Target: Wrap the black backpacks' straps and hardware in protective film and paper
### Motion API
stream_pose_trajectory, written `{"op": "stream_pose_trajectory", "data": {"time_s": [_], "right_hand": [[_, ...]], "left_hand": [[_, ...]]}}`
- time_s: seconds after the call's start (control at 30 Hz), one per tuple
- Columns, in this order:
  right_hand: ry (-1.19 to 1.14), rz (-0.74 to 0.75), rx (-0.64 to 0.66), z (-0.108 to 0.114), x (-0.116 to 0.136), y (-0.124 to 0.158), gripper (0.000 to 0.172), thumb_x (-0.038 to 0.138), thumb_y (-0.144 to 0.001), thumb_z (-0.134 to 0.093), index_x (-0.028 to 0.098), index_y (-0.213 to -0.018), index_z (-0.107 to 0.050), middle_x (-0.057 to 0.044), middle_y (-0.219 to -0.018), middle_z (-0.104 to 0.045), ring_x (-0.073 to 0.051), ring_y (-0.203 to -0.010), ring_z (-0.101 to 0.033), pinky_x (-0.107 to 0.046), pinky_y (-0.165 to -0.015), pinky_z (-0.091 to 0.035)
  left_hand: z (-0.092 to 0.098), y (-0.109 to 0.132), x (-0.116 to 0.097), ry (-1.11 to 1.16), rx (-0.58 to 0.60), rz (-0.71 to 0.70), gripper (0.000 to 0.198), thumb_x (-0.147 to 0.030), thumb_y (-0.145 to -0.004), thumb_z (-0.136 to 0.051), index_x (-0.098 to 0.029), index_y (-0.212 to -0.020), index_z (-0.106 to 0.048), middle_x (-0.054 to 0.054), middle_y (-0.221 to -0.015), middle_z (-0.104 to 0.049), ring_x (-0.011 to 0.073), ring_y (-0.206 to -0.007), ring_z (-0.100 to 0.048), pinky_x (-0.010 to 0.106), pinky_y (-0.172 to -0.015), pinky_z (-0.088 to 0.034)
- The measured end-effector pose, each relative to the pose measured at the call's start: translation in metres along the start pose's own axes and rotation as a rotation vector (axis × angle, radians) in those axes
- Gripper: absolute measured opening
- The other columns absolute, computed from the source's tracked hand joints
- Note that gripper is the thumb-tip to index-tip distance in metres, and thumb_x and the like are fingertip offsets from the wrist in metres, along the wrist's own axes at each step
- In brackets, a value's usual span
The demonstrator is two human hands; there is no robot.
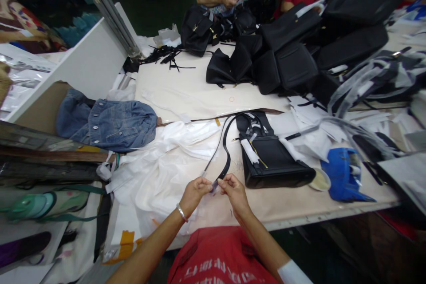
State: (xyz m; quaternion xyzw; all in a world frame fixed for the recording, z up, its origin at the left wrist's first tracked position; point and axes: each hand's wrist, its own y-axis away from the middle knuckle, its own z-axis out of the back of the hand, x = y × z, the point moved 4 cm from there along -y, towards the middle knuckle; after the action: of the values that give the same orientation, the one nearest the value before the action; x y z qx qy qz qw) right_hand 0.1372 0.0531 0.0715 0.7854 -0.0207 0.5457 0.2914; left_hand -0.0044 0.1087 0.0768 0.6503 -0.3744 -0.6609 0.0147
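Observation:
A black bag strap (227, 155) curves down from a black handbag (279, 164) to my two hands, low in the middle of the head view. My right hand (235, 193) is closed, thumb and fingers pinching the strap near its lower end. Close against it, my left hand (195, 194) pinches a small piece of clear, purplish plastic (214, 185) at the strap's end. The fingertips partly hide both pieces. The handbag lies to the right of my hands, with white wrapping (249, 151) on it and a gold zip showing.
White sheeting (149, 177) is heaped left of my hands, below a folded denim garment (109, 120). A blue pouch (342, 173) and a small round dish (321, 180) sit to the right. Black bags (293, 66) are piled at the back, where two people work.

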Motion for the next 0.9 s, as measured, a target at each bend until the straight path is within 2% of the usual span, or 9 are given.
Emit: {"op": "stream_pose_trajectory", "data": {"time_s": [0.17, 0.3, 0.43, 0.53, 0.7, 0.8, 0.9], "right_hand": [[-0.02, -0.179, 0.137, -0.001, -0.007, -0.009, 0.035, 0.051, -0.07, -0.067, 0.019, -0.07, -0.053, 0.004, -0.055, -0.052, -0.01, -0.051, -0.047, -0.022, -0.051, -0.038], [-0.184, -0.329, 0.088, 0.0, -0.001, -0.034, 0.036, 0.048, -0.063, -0.074, 0.02, -0.075, -0.055, 0.005, -0.056, -0.05, -0.008, -0.048, -0.045, -0.019, -0.045, -0.035], [-0.344, -0.266, 0.049, -0.004, 0.004, -0.046, 0.035, 0.035, -0.058, -0.081, 0.019, -0.068, -0.051, 0.006, -0.061, -0.05, -0.006, -0.052, -0.045, -0.017, -0.047, -0.036], [-0.371, -0.233, 0.0, -0.003, 0.0, -0.04, 0.03, 0.033, -0.063, -0.078, 0.02, -0.071, -0.053, 0.005, -0.068, -0.053, -0.007, -0.059, -0.048, -0.017, -0.051, -0.04], [-0.4, -0.268, -0.036, 0.004, -0.004, -0.032, 0.028, 0.03, -0.064, -0.079, 0.02, -0.073, -0.054, 0.004, -0.076, -0.058, -0.008, -0.064, -0.051, -0.017, -0.055, -0.042], [-0.441, -0.268, -0.045, 0.007, -0.001, -0.031, 0.027, 0.03, -0.063, -0.079, 0.02, -0.075, -0.056, 0.003, -0.078, -0.059, -0.008, -0.065, -0.052, -0.019, -0.058, -0.043], [-0.464, -0.259, -0.037, 0.004, 0.001, -0.026, 0.025, 0.03, -0.066, -0.078, 0.021, -0.079, -0.059, 0.002, -0.082, -0.06, -0.009, -0.069, -0.054, -0.02, -0.063, -0.045]], "left_hand": [[0.002, 0.0, 0.005, -0.006, -0.063, -0.004, 0.014, -0.027, -0.072, -0.065, -0.015, -0.072, -0.057, 0.001, -0.064, -0.066, 0.0142, -0.062, -0.059, 0.027, -0.066, -0.042], [0.006, 0.002, 0.004, -0.077, -0.117, -0.032, 0.013, -0.025, -0.071, -0.064, -0.015, -0.071, -0.056, 0.0, -0.062, -0.065, 0.0132, -0.06, -0.058, 0.025, -0.063, -0.041], [0.009, 0.002, -0.001, -0.08, -0.187, -0.05, 0.013, -0.027, -0.073, -0.063, -0.016, -0.071, -0.056, -0.001, -0.063, -0.065, 0.0133, -0.062, -0.058, 0.024, -0.064, -0.041], [0.01, 0.0, -0.001, -0.054, -0.214, -0.049, 0.014, -0.028, -0.074, -0.062, -0.016, -0.071, -0.055, -0.002, -0.061, -0.064, 0.0125, -0.06, -0.057, 0.024, -0.063, -0.041], [0.008, -0.005, -0.001, -0.065, -0.199, -0.068, 0.016, -0.031, -0.076, -0.061, -0.017, -0.072, -0.053, -0.003, -0.06, -0.06, 0.0112, -0.058, -0.053, 0.022, -0.06, -0.038], [0.002, -0.008, -0.012, -0.16, -0.194, -0.126, 0.016, -0.032, -0.079, -0.058, -0.018, -0.073, -0.053, -0.004, -0.062, -0.056, 0.0108, -0.06, -0.052, 0.022, -0.06, -0.037], [-0.01, -0.011, -0.032, -0.282, -0.174, -0.226, 0.014, -0.031, -0.082, -0.053, -0.019, -0.077, -0.055, -0.002, -0.071, -0.058, 0.0128, -0.071, -0.055, 0.023, -0.068, -0.04]]}}
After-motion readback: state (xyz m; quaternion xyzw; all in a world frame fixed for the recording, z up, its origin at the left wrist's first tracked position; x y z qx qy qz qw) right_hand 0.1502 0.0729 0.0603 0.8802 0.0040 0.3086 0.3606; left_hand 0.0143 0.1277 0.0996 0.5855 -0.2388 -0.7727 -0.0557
